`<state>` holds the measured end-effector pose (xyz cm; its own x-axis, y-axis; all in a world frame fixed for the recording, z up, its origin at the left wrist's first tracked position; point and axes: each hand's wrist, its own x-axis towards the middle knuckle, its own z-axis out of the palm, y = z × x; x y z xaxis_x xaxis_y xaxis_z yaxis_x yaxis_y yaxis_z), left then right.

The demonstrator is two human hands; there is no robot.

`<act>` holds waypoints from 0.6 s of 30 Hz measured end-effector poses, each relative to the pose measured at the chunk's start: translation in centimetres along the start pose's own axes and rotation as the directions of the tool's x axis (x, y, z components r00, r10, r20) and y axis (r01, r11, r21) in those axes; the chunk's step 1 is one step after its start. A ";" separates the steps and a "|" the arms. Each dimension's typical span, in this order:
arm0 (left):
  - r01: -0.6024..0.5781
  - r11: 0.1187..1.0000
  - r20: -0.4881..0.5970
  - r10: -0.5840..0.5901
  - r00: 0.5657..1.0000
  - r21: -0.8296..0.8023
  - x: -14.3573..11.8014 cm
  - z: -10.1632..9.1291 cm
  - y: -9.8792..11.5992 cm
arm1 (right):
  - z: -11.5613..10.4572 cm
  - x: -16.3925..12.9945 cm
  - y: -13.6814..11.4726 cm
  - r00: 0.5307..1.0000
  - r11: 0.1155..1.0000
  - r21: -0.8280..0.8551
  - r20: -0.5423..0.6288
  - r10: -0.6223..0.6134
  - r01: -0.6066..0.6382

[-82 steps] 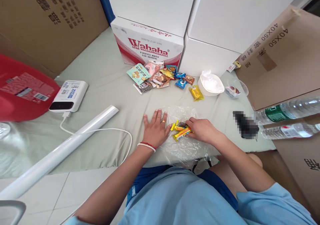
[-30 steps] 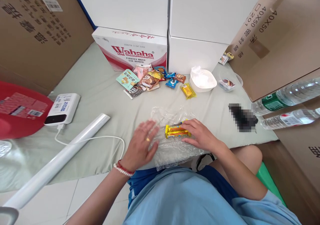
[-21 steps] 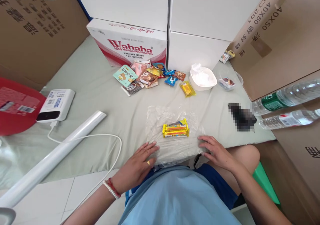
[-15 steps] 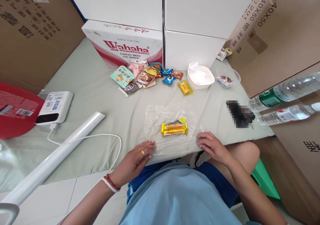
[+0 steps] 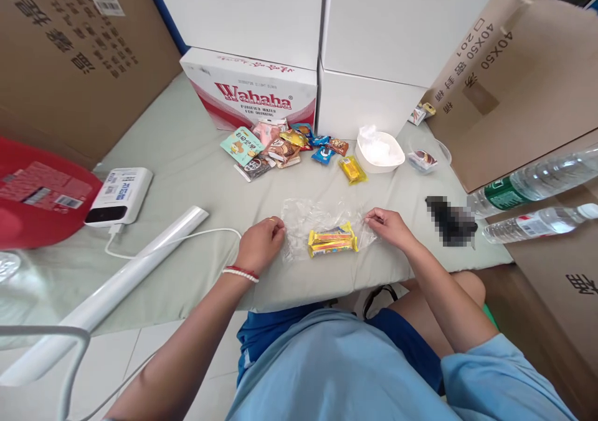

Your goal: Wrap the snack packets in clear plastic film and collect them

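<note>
A sheet of clear plastic film [image 5: 299, 212] lies on the cloth-covered table, its front part now folded up toward the snack bars. Yellow-wrapped snack bars [image 5: 332, 240] sit in its middle. At the film's left edge, my left hand [image 5: 262, 241] is closed with its fingertips on the plastic. My right hand [image 5: 389, 227] pinches the film's right edge between thumb and fingers. Whether the film's front edge covers the bars fully, I cannot tell.
Several packaged snacks [image 5: 280, 148], a yellow packet [image 5: 352, 169] and a white bowl [image 5: 380, 153] lie behind, before a Wahaba-like printed water carton [image 5: 256, 97]. Left are a power bank [image 5: 122, 193], its cable and a white tube [image 5: 140, 265]. Two water bottles [image 5: 537, 218] are at right.
Both hands have moved away from my body, toward the back of the table. Each has closed on a side of the film, and its near part has been lifted over toward the bars.
</note>
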<state>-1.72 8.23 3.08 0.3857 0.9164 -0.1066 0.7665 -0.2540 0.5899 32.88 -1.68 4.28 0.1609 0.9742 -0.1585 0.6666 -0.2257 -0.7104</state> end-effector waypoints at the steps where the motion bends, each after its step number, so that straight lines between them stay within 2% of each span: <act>1: -0.007 0.999 -0.043 0.009 0.999 0.039 0.2 0.2 0.0 | 0.3 0.4 0.0 1.000 0.998 -0.064 0.010 0.021 -0.021; 3: -0.034 0.998 -0.208 0.045 0.977 0.055 -0.4 0.0 0.2 | 0.8 0.7 -0.1 0.998 0.974 -0.225 0.032 0.049 -0.041; 4: -0.047 0.998 -0.321 0.060 0.945 0.048 -1.1 -0.2 0.5 | 0.8 0.6 -0.2 0.998 0.950 -0.309 0.037 0.053 -0.039; 6: -0.080 0.996 -0.533 0.093 0.841 0.049 -3.1 -0.6 1.4 | 0.6 0.6 -0.7 0.999 0.889 -0.459 0.024 0.029 -0.015; 7: -0.110 0.992 -0.591 0.123 0.798 0.058 -4.2 -0.7 2.0 | 0.3 0.7 -1.0 1.000 0.856 -0.517 0.011 -0.004 0.009; 8: -0.167 0.983 -0.593 0.178 0.785 0.073 -5.2 -0.6 2.9 | 0.0 0.9 -1.5 0.999 0.827 -0.561 -0.004 -0.051 0.039; 9: -0.252 0.963 -0.546 0.260 0.797 0.091 -6.1 -0.3 3.7 | -0.2 1.4 -2.1 0.994 0.807 -0.586 -0.014 -0.107 0.079; 11: -0.460 0.881 -0.358 0.468 0.808 0.115 -7.0 1.0 5.5 | -0.4 2.9 -3.6 0.973 0.795 -0.573 0.018 -0.232 0.200; 12: -0.491 0.861 -0.279 0.507 0.815 0.131 -7.0 1.9 6.2 | -0.2 4.0 -4.4 0.953 0.795 -0.537 0.064 -0.295 0.282; 15: -0.441 0.877 -0.081 0.462 0.883 0.191 -5.8 4.5 7.4 | 1.3 7.6 -6.7 0.882 0.800 -0.375 0.255 -0.397 0.469; 16: -0.417 0.885 -0.035 0.433 0.901 0.208 -5.2 5.1 7.4 | 1.9 8.8 -7.3 0.869 0.816 -0.327 0.314 -0.382 0.477; 18: -0.392 0.892 0.021 0.398 0.917 0.226 -4.4 6.0 7.3 | 2.8 10.8 -8.2 0.859 0.876 -0.251 0.429 -0.281 0.412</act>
<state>5.21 0.49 3.05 0.6696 0.7329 0.1204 0.6481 -0.6558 0.3872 27.12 10.74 6.49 -0.3612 0.9035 -0.2308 0.8329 0.2013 -0.5155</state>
